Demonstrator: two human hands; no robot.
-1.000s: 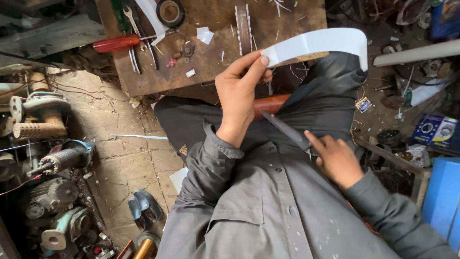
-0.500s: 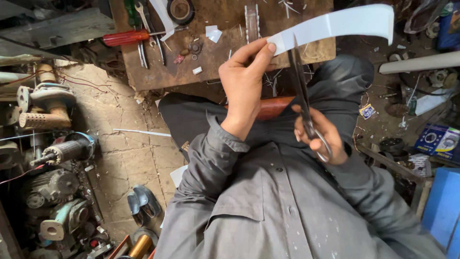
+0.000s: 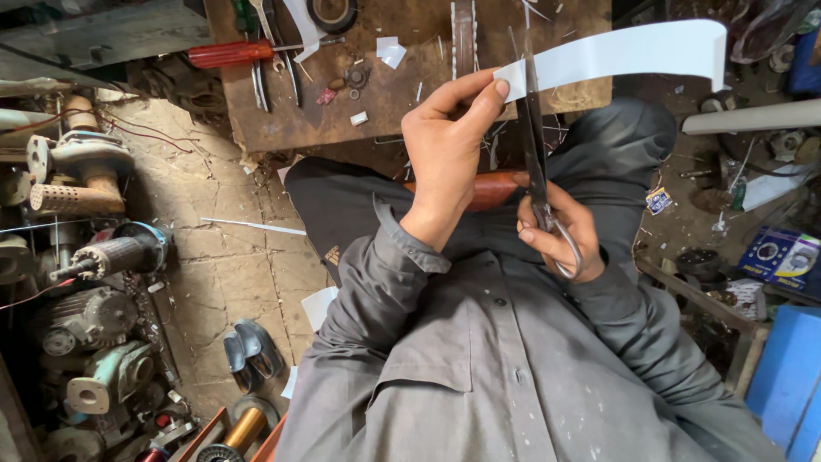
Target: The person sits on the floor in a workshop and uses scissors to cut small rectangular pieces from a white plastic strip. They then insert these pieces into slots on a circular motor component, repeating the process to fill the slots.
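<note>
white strip (image 3: pixel 624 53): a long, thin band of white sheet, held up in the air above the counter (image 3: pixel 402 94) and the person's lap; it arcs to the right and curls down at its free end, so nothing supports it but the pinch at its left end.
left hand (image 3: pixel 449 150): grip closed on the strip's left end, thumb and forefinger pinching it flat; held this way the band stays taut and level enough for the blades to meet it square.
right hand (image 3: pixel 556 227): grip closed through the loops of the scissors (image 3: pixel 537 145), fingers wrapped around the handles low near the body.
scissors: long dark blades point up and away, crossing the strip just beside the pinching fingers; how far apart the blades stand cannot be told, they read as one narrow line.
why so close: the judgement is that cutting next to the pinch keeps the thin sheet from flexing away.
counter: a worn brown board beyond the knees, strewn with white offcuts (image 3: pixel 391 50), a red-handled screwdriver (image 3: pixel 233 53) and a tape roll (image 3: pixel 332 12).
floor: old electric motors (image 3: pixel 103 257) lie to the left, well apart from the hands.
</note>
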